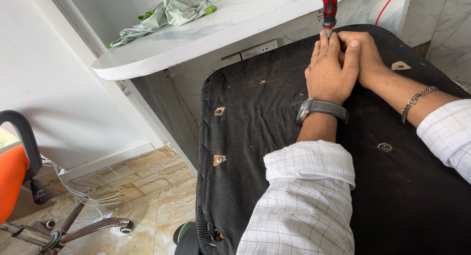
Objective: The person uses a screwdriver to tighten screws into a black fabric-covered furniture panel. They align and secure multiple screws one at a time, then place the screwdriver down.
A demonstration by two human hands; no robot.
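- Two hands are meeting at the far edge of a black fabric-covered chair seat (274, 112) that is lying underside-up, filling the right and near part of the view.
- The left hand (329, 71) is lying flat on the fabric with fingers together and stretched toward the far side, its fingertips touching the shaft of a screwdriver (329, 9); it is wearing a grey-strapped watch (321, 107) at the wrist.
- The right hand (360, 56) is lying just beside the left and partly over it, fingers curled in around the base of the screwdriver; how firmly it is gripping cannot be told, because the left hand is covering the contact.
- The screwdriver, with a red-and-black handle, is standing upright at the far edge of the seat, its tip hidden between the fingers.
- A metal chain bracelet (417, 100) is sitting on the right wrist, and both arms are wearing white checked sleeves (304, 201).
- Several screw holes (219, 160) are showing along the left side of the seat, and another (384, 147) nearer the right sleeve.
- A white marble-look shelf (206, 34) is running along the far side, carrying a crumpled green cloth (167, 14).
- An orange office chair (12, 176) is standing at the near left on the tiled floor (147, 186).
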